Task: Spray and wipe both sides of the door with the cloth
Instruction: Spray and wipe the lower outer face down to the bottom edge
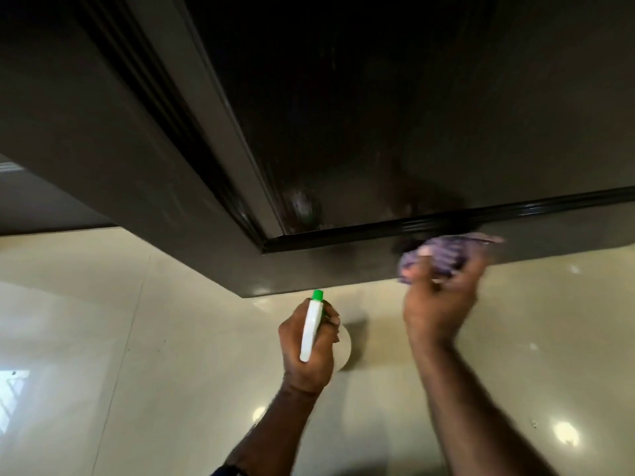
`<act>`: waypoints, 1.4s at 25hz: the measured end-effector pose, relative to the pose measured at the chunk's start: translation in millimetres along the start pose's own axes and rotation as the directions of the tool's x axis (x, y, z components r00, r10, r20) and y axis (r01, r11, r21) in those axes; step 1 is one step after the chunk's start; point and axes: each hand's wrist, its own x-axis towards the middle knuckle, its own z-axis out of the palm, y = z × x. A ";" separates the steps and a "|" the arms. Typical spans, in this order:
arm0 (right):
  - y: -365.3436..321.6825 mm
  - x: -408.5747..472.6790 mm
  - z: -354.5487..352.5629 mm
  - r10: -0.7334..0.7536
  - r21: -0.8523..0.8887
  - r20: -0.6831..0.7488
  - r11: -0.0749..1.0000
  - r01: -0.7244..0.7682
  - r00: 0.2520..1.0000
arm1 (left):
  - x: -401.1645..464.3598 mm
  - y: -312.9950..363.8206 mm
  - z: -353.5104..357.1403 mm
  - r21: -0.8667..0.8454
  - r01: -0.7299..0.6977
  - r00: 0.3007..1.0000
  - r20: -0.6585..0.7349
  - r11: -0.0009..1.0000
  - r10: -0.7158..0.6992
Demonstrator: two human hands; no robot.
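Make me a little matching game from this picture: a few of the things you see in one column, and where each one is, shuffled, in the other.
Things:
1. cloth
2. spray bottle
3. door
4. floor

Places:
A. held in the left hand
B. pale and glossy, underneath everything
C. bunched in the right hand, against the door's bottom rail
D. dark, filling the top of the view

Pairs: 1-C, 2-A, 3-D, 4-B

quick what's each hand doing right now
Left hand: grips the spray bottle.
Right hand: holds the purple cloth against the door.
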 end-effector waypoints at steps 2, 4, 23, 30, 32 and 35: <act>-25.6 -41.8 20.0 -0.372 0.009 0.385 0.917 0.399 0.845 | -2.0 -7.7 -3.5 0.013 -0.016 0.999 -0.036 1.000 0.016; -28.1 -34.9 25.0 -0.578 0.056 0.656 0.679 0.732 0.485 | -5.6 -10.2 -3.7 0.057 -0.053 0.999 0.003 0.997 0.053; 15.3 40.0 -46.4 -0.264 -0.081 0.068 0.960 0.269 0.962 | -3.6 -20.4 81.1 0.114 -0.087 0.989 0.128 0.990 0.073; 72.7 203.2 -116.2 0.219 0.157 -0.537 0.975 -0.158 0.814 | -7.9 -13.4 131.7 0.112 -0.181 0.942 0.304 0.977 0.139; 85.2 224.3 -130.3 0.259 0.160 -0.504 0.966 -0.205 0.824 | -5.4 -12.6 137.1 0.112 -0.188 0.934 0.327 0.976 0.143; 64.4 168.1 -97.1 0.178 0.217 -0.380 0.971 -0.099 0.908 | -7.6 -12.2 136.0 0.111 -0.172 0.933 0.336 0.979 0.126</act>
